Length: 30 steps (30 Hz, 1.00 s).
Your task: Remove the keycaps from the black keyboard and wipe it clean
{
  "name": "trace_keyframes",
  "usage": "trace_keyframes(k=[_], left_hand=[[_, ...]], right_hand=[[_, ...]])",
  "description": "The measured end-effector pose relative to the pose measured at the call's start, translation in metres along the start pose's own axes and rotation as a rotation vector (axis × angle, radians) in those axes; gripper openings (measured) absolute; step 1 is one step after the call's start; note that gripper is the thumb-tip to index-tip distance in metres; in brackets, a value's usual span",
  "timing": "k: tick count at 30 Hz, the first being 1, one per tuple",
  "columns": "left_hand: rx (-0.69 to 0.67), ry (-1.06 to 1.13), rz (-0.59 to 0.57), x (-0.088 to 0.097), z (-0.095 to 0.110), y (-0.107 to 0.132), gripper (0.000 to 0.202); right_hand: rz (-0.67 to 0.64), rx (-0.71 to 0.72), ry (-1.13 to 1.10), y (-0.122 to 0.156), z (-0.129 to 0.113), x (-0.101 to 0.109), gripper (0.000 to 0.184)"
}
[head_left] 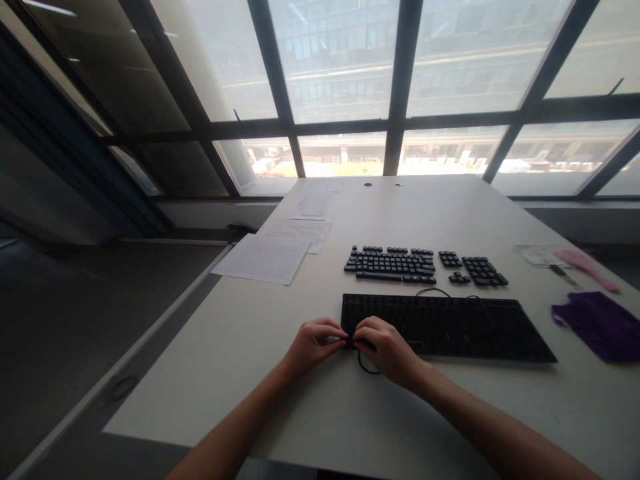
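A black keyboard base with its keycaps off lies on the white table. At its near left corner my left hand is closed, thumb and forefinger pinched together. My right hand meets it there from the other side, its fingers also pinched. Between the fingertips is something small and dark, too small to name. Behind the base, loose black keycaps are laid out in keyboard order, with a separate number-pad group to the right. A black cable loops out below my right hand.
Printed paper sheets lie on the left of the table. To the right are a purple cloth bag, a pink hairbrush-like thing and a small dark-handled tool. Windows stand behind the far edge.
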<state>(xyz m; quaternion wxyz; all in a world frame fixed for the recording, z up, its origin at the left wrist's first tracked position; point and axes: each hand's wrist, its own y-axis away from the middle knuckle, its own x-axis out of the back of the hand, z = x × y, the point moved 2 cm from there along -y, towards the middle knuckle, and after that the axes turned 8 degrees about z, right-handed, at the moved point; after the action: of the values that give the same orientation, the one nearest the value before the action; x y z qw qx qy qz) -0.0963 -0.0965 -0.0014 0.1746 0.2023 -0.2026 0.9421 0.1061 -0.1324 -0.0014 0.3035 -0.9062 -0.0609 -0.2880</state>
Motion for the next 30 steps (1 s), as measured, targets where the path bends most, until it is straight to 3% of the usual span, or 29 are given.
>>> trace_keyframes(k=[9,18,30], left_hand=[[-0.086,-0.033,0.025,-0.0011,-0.0003,0.0021,0.012],[-0.021,0.001,0.016,-0.0017,-0.0026,0.0010,0.011],[-0.132,-0.127,0.008,-0.0051,0.0003,0.0039,0.010]], right_hand=[[0.006,0.023,0.015,0.0000,-0.0011,-0.0014,0.011],[0.007,0.032,-0.023,0.0005,0.0002,-0.0015,0.012],[0.062,0.036,0.089,0.0047,0.0034,-0.0086,0.016]])
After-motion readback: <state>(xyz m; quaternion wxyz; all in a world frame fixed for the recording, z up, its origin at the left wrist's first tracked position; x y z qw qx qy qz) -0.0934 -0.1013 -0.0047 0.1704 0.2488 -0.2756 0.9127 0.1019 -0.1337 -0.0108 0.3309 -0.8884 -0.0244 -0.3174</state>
